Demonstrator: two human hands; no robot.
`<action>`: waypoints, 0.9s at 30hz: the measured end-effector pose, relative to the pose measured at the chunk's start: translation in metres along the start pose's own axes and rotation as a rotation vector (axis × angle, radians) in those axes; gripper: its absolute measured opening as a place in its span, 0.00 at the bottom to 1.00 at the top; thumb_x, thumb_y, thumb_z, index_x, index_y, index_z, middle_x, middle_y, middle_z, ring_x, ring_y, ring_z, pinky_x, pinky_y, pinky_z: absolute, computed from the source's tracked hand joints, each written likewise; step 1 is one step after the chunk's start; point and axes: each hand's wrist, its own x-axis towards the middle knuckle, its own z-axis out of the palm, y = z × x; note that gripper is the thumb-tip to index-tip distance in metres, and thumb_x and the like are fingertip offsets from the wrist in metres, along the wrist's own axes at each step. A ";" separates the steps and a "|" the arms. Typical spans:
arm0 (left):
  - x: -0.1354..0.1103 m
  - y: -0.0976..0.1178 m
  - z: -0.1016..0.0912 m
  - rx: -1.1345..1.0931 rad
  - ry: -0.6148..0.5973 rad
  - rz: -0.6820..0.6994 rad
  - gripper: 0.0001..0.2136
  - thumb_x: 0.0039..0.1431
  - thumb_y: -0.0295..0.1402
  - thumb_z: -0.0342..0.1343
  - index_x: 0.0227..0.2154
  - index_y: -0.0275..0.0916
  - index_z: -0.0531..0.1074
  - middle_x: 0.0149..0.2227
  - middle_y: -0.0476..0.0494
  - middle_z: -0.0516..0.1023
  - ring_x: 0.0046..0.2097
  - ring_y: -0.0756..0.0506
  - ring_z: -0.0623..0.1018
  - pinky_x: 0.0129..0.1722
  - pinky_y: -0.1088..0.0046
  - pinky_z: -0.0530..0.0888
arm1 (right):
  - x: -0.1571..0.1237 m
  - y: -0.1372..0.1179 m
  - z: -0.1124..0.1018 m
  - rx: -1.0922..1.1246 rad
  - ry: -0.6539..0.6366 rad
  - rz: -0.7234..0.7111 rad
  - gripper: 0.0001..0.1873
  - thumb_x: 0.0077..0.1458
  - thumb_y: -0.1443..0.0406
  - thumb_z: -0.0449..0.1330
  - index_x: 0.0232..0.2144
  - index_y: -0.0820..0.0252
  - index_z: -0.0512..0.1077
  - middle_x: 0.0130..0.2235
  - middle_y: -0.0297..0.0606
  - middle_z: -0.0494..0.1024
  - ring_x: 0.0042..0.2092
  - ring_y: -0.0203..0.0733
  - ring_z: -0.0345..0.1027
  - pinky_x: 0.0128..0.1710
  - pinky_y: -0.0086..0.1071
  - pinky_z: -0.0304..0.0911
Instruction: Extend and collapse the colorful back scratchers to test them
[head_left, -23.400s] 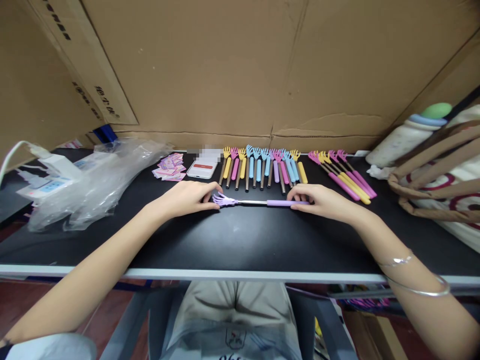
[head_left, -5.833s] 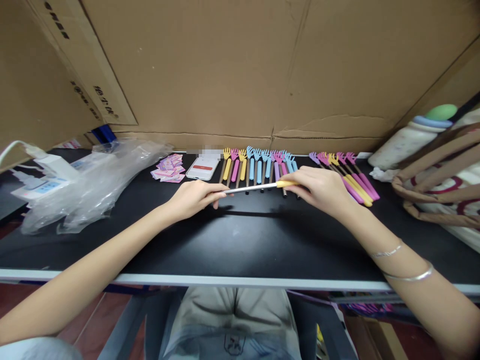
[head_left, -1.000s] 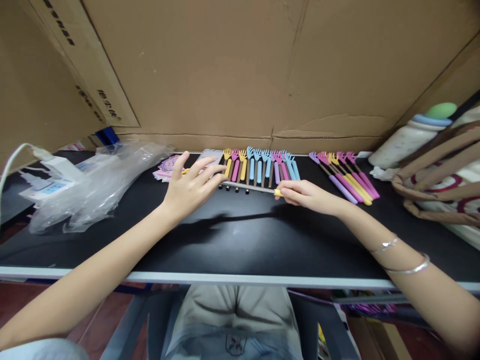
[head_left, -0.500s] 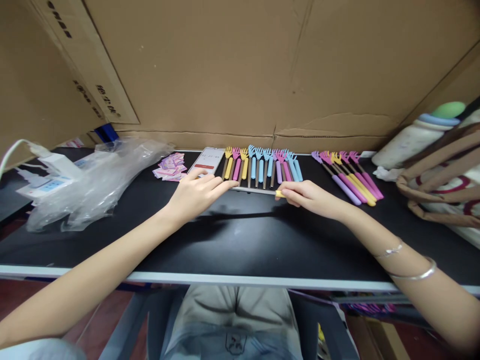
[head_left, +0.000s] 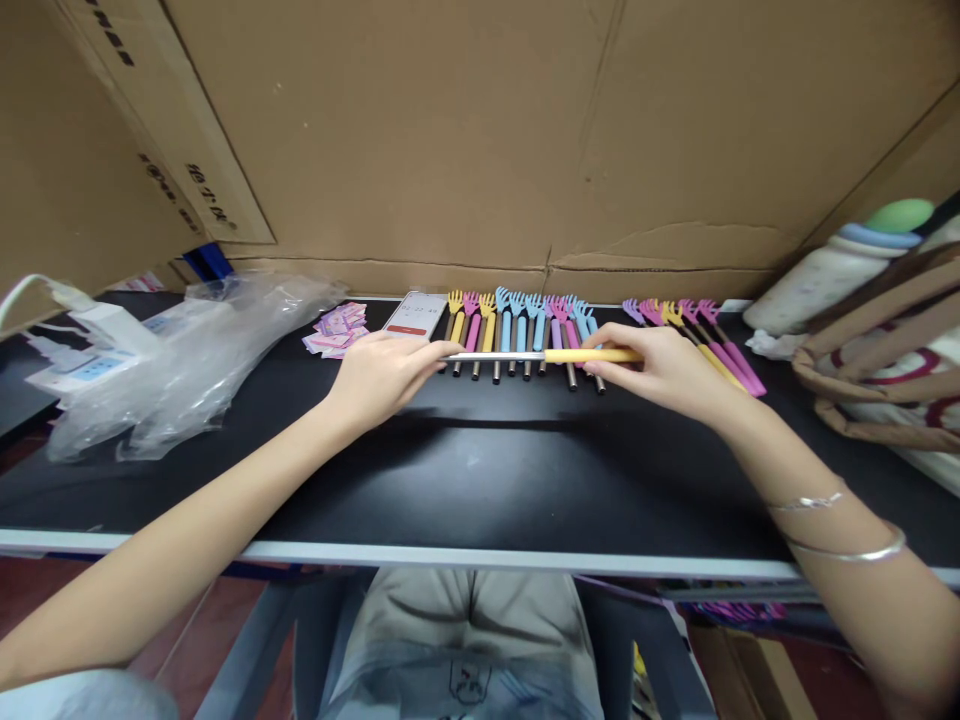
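A yellow-handled telescopic back scratcher (head_left: 559,355) is held level just above the black table (head_left: 480,470), its metal rod pulled out. My left hand (head_left: 379,375) is closed round the claw end, which is hidden in the fingers. My right hand (head_left: 660,370) pinches the yellow handle. Right behind them lies a row of several collapsed scratchers (head_left: 517,325) in yellow, pink, blue and purple. A second group of several scratchers (head_left: 701,335) lies at the right, behind my right hand.
A phone (head_left: 415,314) and small pink cards (head_left: 336,330) lie behind my left hand. Crumpled clear plastic bags (head_left: 187,365) and a white power strip (head_left: 97,345) fill the left. A bottle (head_left: 825,270) and a bag with brown handles (head_left: 885,370) stand right. Cardboard walls the back.
My left hand dropped from open fingers over the phone onto the scratcher's claw end. My right hand slid right along the handle, the yellow grip now showing, and the scratcher is lifted slightly.
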 end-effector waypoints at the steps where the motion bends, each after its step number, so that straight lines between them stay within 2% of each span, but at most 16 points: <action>1: 0.000 -0.002 -0.001 0.001 -0.006 -0.004 0.14 0.67 0.35 0.43 0.45 0.45 0.75 0.34 0.47 0.81 0.28 0.49 0.76 0.28 0.72 0.64 | 0.000 0.001 0.000 0.017 -0.003 -0.010 0.16 0.56 0.51 0.54 0.37 0.56 0.71 0.28 0.34 0.75 0.28 0.36 0.64 0.29 0.29 0.52; 8: -0.002 -0.011 -0.001 -0.039 -0.011 0.026 0.15 0.67 0.36 0.43 0.45 0.47 0.76 0.33 0.47 0.81 0.28 0.49 0.76 0.27 0.72 0.64 | 0.003 0.002 0.012 0.074 -0.032 -0.065 0.18 0.59 0.51 0.52 0.39 0.58 0.72 0.29 0.35 0.74 0.26 0.35 0.61 0.29 0.29 0.52; 12: -0.003 -0.013 -0.001 -0.027 0.011 0.051 0.14 0.66 0.34 0.45 0.46 0.47 0.76 0.31 0.48 0.81 0.27 0.49 0.75 0.26 0.73 0.63 | 0.004 -0.001 0.013 0.101 -0.094 -0.065 0.21 0.60 0.51 0.48 0.36 0.59 0.72 0.25 0.33 0.70 0.24 0.34 0.56 0.27 0.29 0.50; 17: -0.003 -0.012 -0.004 0.007 0.053 0.097 0.14 0.65 0.33 0.46 0.45 0.48 0.76 0.26 0.50 0.78 0.25 0.49 0.74 0.25 0.72 0.62 | 0.003 -0.002 0.011 0.179 -0.210 -0.063 0.23 0.62 0.51 0.45 0.36 0.59 0.73 0.23 0.31 0.64 0.25 0.33 0.54 0.28 0.29 0.50; 22: -0.003 -0.008 -0.010 0.040 0.050 0.142 0.15 0.65 0.33 0.45 0.45 0.50 0.76 0.25 0.50 0.77 0.24 0.50 0.73 0.24 0.72 0.61 | 0.000 0.000 0.009 0.378 -0.440 -0.073 0.26 0.62 0.49 0.43 0.36 0.61 0.71 0.25 0.31 0.59 0.26 0.33 0.52 0.28 0.28 0.50; 24: -0.003 -0.007 -0.010 0.039 0.034 0.129 0.15 0.65 0.32 0.45 0.45 0.50 0.76 0.25 0.50 0.78 0.24 0.50 0.73 0.25 0.72 0.62 | 0.000 0.000 0.010 0.388 -0.442 -0.059 0.26 0.62 0.48 0.43 0.36 0.61 0.71 0.24 0.30 0.58 0.26 0.33 0.51 0.27 0.29 0.50; 27: -0.002 -0.007 -0.008 0.027 0.008 0.106 0.14 0.65 0.32 0.45 0.45 0.49 0.76 0.26 0.49 0.79 0.25 0.50 0.74 0.25 0.72 0.62 | 0.002 0.000 0.014 0.330 -0.337 -0.030 0.25 0.61 0.48 0.45 0.35 0.61 0.71 0.25 0.31 0.61 0.27 0.33 0.53 0.28 0.29 0.49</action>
